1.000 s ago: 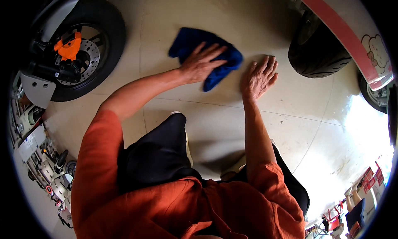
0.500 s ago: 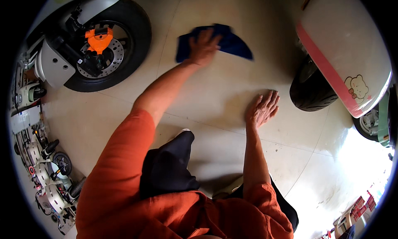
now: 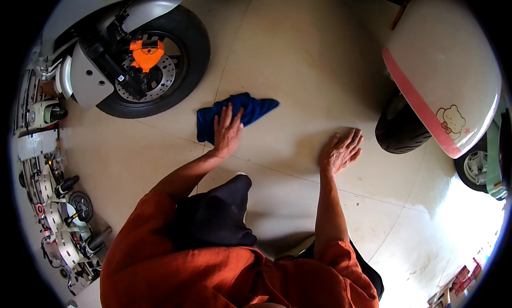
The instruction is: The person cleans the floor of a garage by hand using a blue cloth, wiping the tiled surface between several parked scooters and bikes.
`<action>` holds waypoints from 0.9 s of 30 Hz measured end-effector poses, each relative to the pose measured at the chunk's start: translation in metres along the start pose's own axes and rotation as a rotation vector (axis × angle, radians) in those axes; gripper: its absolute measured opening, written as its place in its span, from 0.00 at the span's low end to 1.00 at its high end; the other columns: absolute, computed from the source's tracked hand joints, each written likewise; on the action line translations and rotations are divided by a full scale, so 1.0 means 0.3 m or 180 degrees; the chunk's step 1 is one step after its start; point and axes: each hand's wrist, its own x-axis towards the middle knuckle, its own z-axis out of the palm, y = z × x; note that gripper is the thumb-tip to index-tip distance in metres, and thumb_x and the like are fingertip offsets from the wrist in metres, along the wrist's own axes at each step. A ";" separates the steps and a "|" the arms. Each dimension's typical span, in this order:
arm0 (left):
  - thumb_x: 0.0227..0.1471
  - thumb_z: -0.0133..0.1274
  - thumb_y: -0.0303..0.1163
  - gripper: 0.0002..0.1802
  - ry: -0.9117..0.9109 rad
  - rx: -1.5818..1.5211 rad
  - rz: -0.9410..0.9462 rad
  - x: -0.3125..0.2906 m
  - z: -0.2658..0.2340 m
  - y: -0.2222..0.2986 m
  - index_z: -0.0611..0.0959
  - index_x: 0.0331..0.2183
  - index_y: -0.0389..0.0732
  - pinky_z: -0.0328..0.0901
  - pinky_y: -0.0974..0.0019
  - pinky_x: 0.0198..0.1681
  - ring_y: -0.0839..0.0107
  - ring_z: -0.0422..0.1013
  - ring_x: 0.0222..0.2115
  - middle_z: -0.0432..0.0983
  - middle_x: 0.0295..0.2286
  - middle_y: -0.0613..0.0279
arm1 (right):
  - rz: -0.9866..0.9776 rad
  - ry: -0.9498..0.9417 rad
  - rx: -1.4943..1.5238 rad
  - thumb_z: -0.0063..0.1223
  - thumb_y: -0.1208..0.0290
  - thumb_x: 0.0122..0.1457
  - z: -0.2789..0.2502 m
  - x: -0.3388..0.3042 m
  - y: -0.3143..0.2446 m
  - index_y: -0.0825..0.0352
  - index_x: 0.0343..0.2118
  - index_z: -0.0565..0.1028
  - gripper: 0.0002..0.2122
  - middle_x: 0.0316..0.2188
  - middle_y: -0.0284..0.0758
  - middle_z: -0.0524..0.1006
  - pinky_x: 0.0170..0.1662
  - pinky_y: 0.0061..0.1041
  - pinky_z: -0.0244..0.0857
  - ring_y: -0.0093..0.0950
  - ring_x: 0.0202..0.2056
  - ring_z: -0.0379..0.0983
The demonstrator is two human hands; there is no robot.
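Two bare hands reach palm-down over the pale tiled floor point(image 3: 298, 68); the left hand point(image 3: 228, 136), toward eleven o'clock from the picture's middle, is spread with its fingers over a dark blue cloth point(image 3: 254, 108), laid on it rather than curled round it; the right hand point(image 3: 341, 152), at three o'clock, is open, its fingers a little apart, with nothing in it, and appears to rest on the floor; the cloth lies rumpled on the tiles, one part showing at ten o'clock from the left hand and a narrow tip pointing to two; it looks light, soft and limp, nothing that would break, and would probably slide easily over these glossy tiles, bunching under uneven pressure; flat, spread fingers on its middle should steer it best, while a pinch on the tip or a loose fold would suit lifting; a black front tyre point(image 3: 199, 49) with an orange brake caliper point(image 3: 148, 55) stands at ten to eleven o'clock, near the cloth; a pale scooter body point(image 3: 442, 57) with a pink edge stands at two.
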 end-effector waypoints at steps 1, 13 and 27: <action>0.57 0.48 0.36 0.30 -0.0290 0.0526 0.0056 0.000 -0.015 0.075 0.65 0.60 0.51 0.44 0.38 0.61 0.49 0.48 0.63 0.46 0.63 0.49 | 0.0006 0.0036 0.0027 0.34 0.54 0.65 -0.003 0.005 0.004 0.63 0.63 0.56 0.27 0.66 0.34 0.52 0.66 0.42 0.33 0.33 0.68 0.41; 0.59 0.45 0.37 0.26 -0.0259 0.1053 0.0667 0.508 0.103 -0.011 0.66 0.59 0.49 0.44 0.38 0.61 0.49 0.47 0.63 0.47 0.63 0.47 | -0.0001 -0.0017 0.0078 0.34 0.55 0.65 -0.028 -0.001 -0.002 0.63 0.63 0.55 0.26 0.66 0.35 0.52 0.65 0.44 0.34 0.34 0.67 0.42; 0.59 0.44 0.38 0.27 0.0222 0.1231 0.0636 0.517 -0.058 0.075 0.65 0.59 0.47 0.53 0.47 0.59 0.48 0.55 0.59 0.54 0.60 0.42 | 0.0036 -0.0014 0.0065 0.34 0.54 0.65 -0.037 0.012 -0.009 0.63 0.63 0.56 0.26 0.66 0.34 0.53 0.65 0.44 0.34 0.34 0.67 0.43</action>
